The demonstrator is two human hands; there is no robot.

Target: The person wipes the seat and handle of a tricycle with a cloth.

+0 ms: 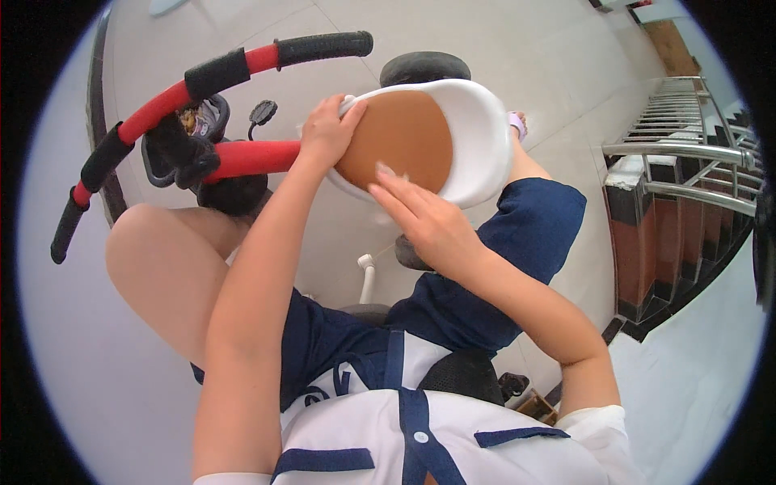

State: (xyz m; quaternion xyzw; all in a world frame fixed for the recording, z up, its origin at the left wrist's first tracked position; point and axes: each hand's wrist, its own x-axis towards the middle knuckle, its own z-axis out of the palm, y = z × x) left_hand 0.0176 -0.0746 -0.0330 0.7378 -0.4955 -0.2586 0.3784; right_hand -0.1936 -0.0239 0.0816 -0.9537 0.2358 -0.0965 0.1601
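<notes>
In front of me stands a child's tricycle with a red frame bar (255, 158) and a white seat (482, 133). A brown pad (408, 133) covers the front part of the seat. My left hand (329, 132) grips the seat's left edge, its thumb lying along the pad and its fingers at the white rim. Over the pad's near edge is my right hand (428, 218), fingers stretched out and holding nothing I can see. Its fingertips are slightly smeared by motion; whether they touch the pad I cannot tell.
Red and black handlebars (234, 69) curve across the upper left, with a black pedal (263, 113) beside the frame. Black wheels (424, 69) flank the seat. A white bent tube (368, 279) is near my legs. Metal stair railings (687, 151) are at the right.
</notes>
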